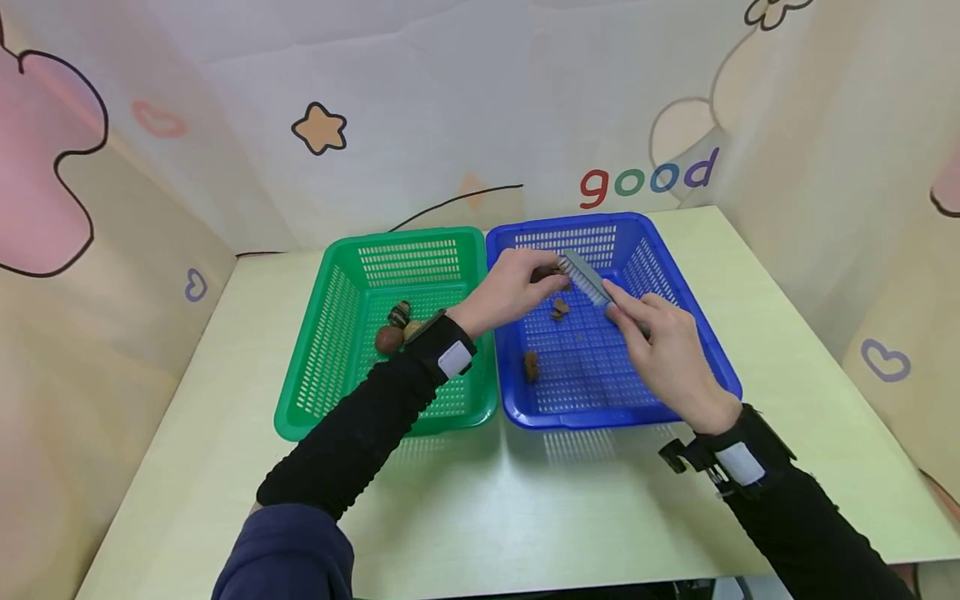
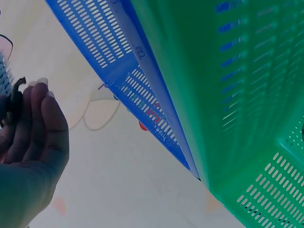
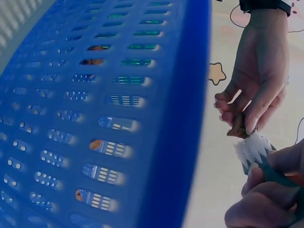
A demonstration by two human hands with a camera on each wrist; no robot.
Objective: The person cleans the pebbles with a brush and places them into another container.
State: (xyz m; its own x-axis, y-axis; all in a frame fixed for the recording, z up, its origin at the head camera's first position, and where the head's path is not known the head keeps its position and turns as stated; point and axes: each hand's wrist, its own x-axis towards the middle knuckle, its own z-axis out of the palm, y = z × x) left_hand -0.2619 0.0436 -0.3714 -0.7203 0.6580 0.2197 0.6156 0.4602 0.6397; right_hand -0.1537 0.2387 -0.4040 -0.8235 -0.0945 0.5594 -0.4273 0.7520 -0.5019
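Note:
Above the blue basket (image 1: 600, 418), my left hand (image 1: 510, 292) pinches a small, irregular brown piece (image 3: 236, 127) between thumb and fingers. The left wrist view shows this piece dark, with a thin curved tip. My right hand (image 1: 669, 354) grips a small brush (image 1: 588, 278) with a grey-green handle and white bristles. In the right wrist view the bristles touch, or nearly touch, the brown piece. Brown crumbly bits (image 1: 559, 309) and a brown lump (image 1: 531, 366) lie in the blue basket below the hands.
A green basket (image 1: 450, 423) stands against the blue one's left side. It contains a smooth brown roundish object (image 1: 388, 340), a dark striped one (image 1: 399, 314) and a tan one (image 1: 412, 330), partly hidden by my left wrist. Both baskets stand on a pale table (image 1: 450, 517) before a printed backdrop.

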